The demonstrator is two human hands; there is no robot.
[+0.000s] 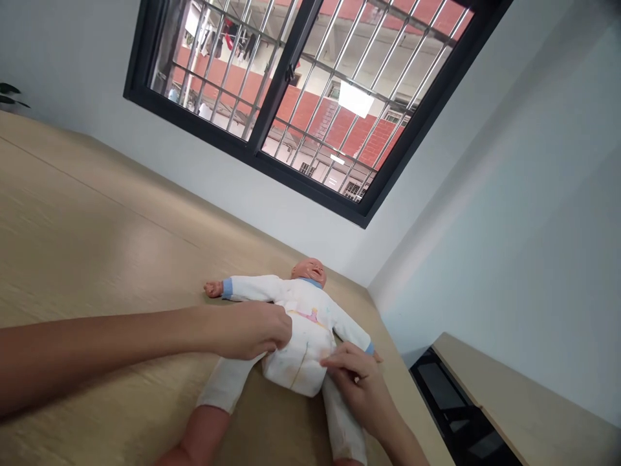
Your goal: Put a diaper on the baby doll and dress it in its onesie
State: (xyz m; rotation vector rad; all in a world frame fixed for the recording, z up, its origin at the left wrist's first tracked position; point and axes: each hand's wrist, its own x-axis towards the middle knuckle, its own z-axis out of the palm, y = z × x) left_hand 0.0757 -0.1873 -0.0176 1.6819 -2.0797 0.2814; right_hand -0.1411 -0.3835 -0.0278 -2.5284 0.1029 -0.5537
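Observation:
A baby doll (303,293) in a white outfit with blue cuffs and collar lies on its back, arms spread, its head toward the window wall. Around its hips sits a white diaper (298,366) with a thin line down its front. My left hand (255,330) reaches in from the left, its fingers curled closed at the diaper's upper left edge; the fingertips are partly hidden. On the other side my right hand (356,382) pinches the diaper's right edge between thumb and fingers, just above the doll's leg (343,421).
The doll lies on a light wooden table (97,259), its far edge against the white wall (218,188). A dark-framed window (252,152) with metal bars is above. At lower right stands another wooden surface (524,395) with a glossy black panel (456,408).

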